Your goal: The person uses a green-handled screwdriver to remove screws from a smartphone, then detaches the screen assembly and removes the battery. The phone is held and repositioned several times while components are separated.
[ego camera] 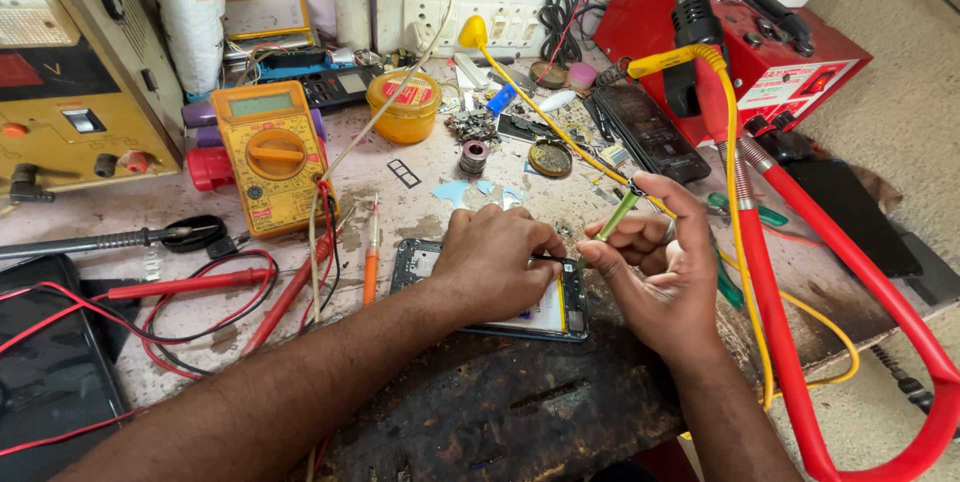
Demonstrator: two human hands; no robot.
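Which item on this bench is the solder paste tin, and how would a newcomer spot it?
Start at the yellow multimeter left of centre on the worn workbench. Just right of it, toward the wall sockets, sits a squat round yellow tin. Its red-labelled lid sets it apart from nearby clutter.

Yellow multimeter (271, 155) left, yellow paste tin (404, 106) behind, red case (740, 32) right.

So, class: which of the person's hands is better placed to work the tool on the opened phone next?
Probably the right hand: it grips the green-handled tool over the opened phone. The left hand rests on the phone.
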